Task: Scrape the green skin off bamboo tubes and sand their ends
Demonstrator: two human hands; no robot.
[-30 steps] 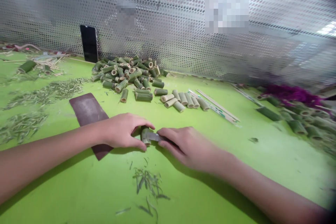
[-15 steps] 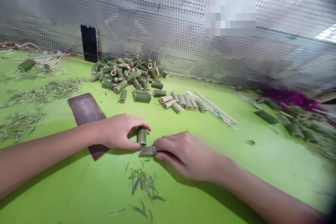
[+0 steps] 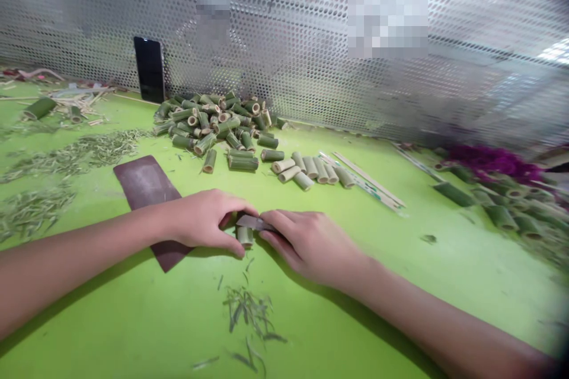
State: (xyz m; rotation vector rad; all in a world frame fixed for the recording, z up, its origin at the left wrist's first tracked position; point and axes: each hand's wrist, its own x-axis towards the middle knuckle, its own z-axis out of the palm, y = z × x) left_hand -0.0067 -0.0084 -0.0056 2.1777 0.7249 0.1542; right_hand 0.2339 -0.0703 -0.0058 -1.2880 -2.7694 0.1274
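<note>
Nearby, green shavings [image 3: 249, 303] lie on surface [image 3: 133, 323], nearer and right of brown sheet [image 3: 146, 180]. Just right of sheet: left hand [image 3: 210, 219], grip half-curled, finger and thumb round 1 green bamboo piece [image 3: 244, 237]; farther right of sheet, right hand [image 3: 309, 241], grip closed on knife [image 3: 251, 222], blade laid across piece. Likely best: shallow blade, light even strokes, left thumb clear of edge. Beyond sheet: bamboo pile [image 3: 227, 125], then upright phone [image 3: 150, 71].

Bright, with soft shadows; right edge blurry (its corners dark).
</note>
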